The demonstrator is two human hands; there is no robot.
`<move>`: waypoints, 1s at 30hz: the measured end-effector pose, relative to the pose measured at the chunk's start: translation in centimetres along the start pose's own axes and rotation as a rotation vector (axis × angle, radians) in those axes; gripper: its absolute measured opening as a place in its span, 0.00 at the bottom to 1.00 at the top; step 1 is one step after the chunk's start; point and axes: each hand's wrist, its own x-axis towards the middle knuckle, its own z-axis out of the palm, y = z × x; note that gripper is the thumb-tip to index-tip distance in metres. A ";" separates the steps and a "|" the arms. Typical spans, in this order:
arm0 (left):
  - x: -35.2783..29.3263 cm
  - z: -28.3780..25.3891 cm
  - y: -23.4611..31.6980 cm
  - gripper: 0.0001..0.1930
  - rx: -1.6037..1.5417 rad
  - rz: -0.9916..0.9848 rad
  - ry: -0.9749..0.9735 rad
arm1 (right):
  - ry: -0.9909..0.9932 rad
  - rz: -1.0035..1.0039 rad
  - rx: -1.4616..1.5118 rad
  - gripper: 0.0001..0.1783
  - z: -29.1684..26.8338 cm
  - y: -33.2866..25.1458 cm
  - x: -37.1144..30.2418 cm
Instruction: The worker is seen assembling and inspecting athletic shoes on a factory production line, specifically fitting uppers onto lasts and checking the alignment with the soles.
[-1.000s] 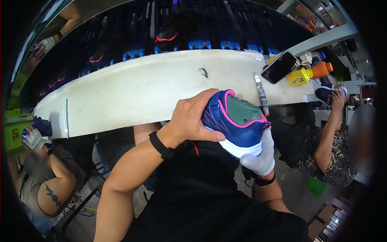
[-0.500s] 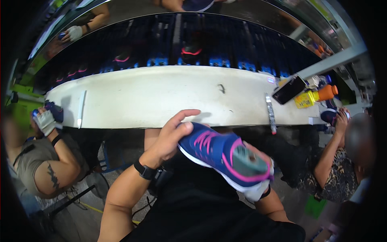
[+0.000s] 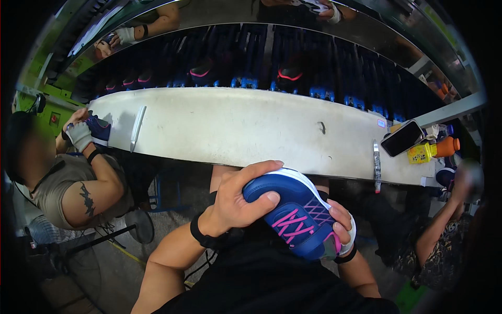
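Note:
A navy blue sneaker [image 3: 290,217] with pink laces and a white sole is held tilted between my two hands, just in front of the table edge. My left hand [image 3: 246,199] grips its toe, thumb on the upper and index finger along the white sole edge. At the heel end, my right hand [image 3: 342,225], in a white fingerless glove, wraps round the side; part of that hand is hidden behind the shoe. The pink-lined collar partly shows beside the right fingers.
A white table [image 3: 225,125] lies ahead, with a silver rod [image 3: 138,129], a marker pen [image 3: 377,166], a phone [image 3: 402,138] and a yellow bottle [image 3: 422,153]. Beyond it, a dark roller conveyor carries several shoes [image 3: 290,73]. Co-workers [image 3: 89,183] handle shoes on both sides.
The sneaker has been rolled and turned, so its side and sole edge face up and the collar opening has turned away. My left fingers have closed round the toe. The view has shifted left.

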 end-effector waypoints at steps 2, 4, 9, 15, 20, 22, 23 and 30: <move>0.3 0.2 -0.6 0.26 0.021 0.034 0.007 | 0.041 0.055 0.008 0.28 0.4 -0.4 0.0; 0.8 0.3 -0.9 0.25 0.105 0.051 0.004 | 0.044 0.065 0.015 0.29 0.6 -0.4 -0.3; 2.0 0.2 -1.8 0.32 0.335 0.001 -0.108 | 0.174 0.192 0.152 0.47 1.4 -1.6 0.2; 3.8 1.1 -3.0 0.55 0.188 -0.087 -0.275 | 0.278 0.588 0.541 0.53 0.8 -1.6 -2.9; 6.6 1.8 -5.7 0.62 -0.080 -0.086 -0.338 | 0.500 0.641 0.648 0.53 0.6 -0.8 -3.0; 8.3 1.7 -6.0 0.57 -0.142 -0.110 -0.343 | 0.525 0.789 0.793 0.52 -0.1 -1.0 -3.0; 9.6 1.5 -6.1 0.52 -0.103 -0.156 -0.414 | 0.537 0.793 0.784 0.52 -0.3 -0.8 -3.1; 10.4 4.3 -5.6 0.17 -0.245 -0.012 -0.317 | 0.531 0.512 0.459 0.50 -0.6 1.4 -4.5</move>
